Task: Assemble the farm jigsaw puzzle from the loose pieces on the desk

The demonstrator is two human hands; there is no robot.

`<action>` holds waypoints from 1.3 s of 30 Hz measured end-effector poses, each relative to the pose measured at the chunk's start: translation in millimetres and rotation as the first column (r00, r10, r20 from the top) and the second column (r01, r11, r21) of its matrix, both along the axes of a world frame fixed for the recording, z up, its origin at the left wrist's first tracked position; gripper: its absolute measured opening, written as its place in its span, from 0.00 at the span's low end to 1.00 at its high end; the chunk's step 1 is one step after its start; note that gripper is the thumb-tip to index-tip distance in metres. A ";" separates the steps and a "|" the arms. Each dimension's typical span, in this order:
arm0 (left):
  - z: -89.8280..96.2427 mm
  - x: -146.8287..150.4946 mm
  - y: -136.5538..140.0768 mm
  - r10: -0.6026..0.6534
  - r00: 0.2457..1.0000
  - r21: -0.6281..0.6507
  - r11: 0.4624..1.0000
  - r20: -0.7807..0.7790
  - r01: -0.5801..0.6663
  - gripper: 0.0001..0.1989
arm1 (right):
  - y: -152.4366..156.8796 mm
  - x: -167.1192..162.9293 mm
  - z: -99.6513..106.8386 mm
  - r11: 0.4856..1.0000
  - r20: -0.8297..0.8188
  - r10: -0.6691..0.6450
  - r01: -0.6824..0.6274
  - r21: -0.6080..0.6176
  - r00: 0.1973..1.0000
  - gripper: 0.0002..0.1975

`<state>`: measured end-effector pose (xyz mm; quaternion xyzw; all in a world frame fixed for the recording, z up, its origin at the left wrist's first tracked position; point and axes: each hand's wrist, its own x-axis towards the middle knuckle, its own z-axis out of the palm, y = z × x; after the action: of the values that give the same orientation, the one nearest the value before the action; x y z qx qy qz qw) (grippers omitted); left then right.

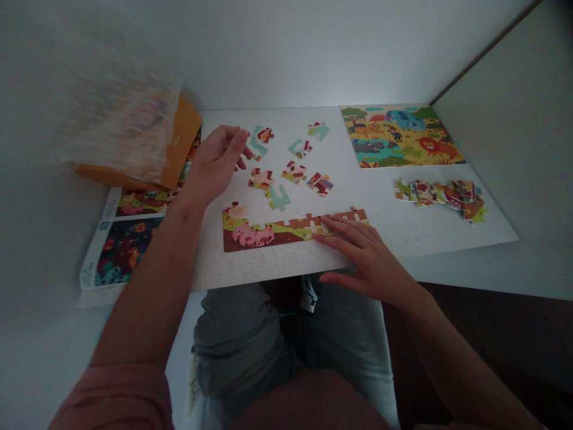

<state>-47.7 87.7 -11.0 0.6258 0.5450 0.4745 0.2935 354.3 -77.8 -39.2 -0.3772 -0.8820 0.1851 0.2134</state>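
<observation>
My left hand [220,160] is over the left of the board, its fingers curled and thumb bent in; whatever they hold, if anything, is hidden. Close beside its fingertips lie pale green and red jigsaw pieces [258,143]. My right hand [364,257] rests with fingers outstretched on the right part of a joined puzzle strip [290,230]. The strip shows a pink pig, grass and a fence along the near edge. Between the hands and beyond the strip lie several loose jigsaw pieces, among them a brown-and-white one [294,172] and a pale green one [279,197].
A finished animal puzzle or picture [403,136] lies at the far right, with a heap of pieces [443,197] nearer. On the left, an orange box or folder [183,140] with plastic wrap [120,125] sits on a printed puzzle box [101,251]. White walls border the board.
</observation>
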 end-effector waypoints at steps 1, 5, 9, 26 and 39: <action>-0.7 -0.1 0.2 -0.001 1.000 -0.001 1.000 -0.003 0.001 0.31 | -0.6 -3.8 0.5 1.000 -0.001 0.002 -0.002 0.003 1.000 0.59; -3.3 -1.9 1.9 -0.032 0.999 0.040 0.999 0.018 0.031 0.25 | -2.5 -18.9 3.3 1.000 0.019 0.012 -0.012 0.001 1.000 0.60; -4.6 -3.2 4.0 -0.043 0.999 0.036 0.998 0.027 0.042 0.19 | -2.0 -28.6 6.6 1.000 0.048 0.015 -0.015 -0.006 0.999 0.59; -0.6 -11.2 -8.6 -0.127 0.942 -0.083 0.991 -0.312 0.106 0.13 | 140.3 -1.1 56.7 0.998 -0.029 -0.051 0.049 -0.048 0.998 0.16; 18.9 6.7 -31.3 -0.255 0.768 -0.301 0.950 -0.587 0.085 0.49 | 184.9 12.1 6.1 0.978 -0.141 -0.068 0.038 -0.207 0.988 0.25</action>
<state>-41.0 56.4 7.9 0.7502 0.6081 0.1394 0.2191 366.4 107.1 -33.1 -0.4058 -0.8299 0.2960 0.2428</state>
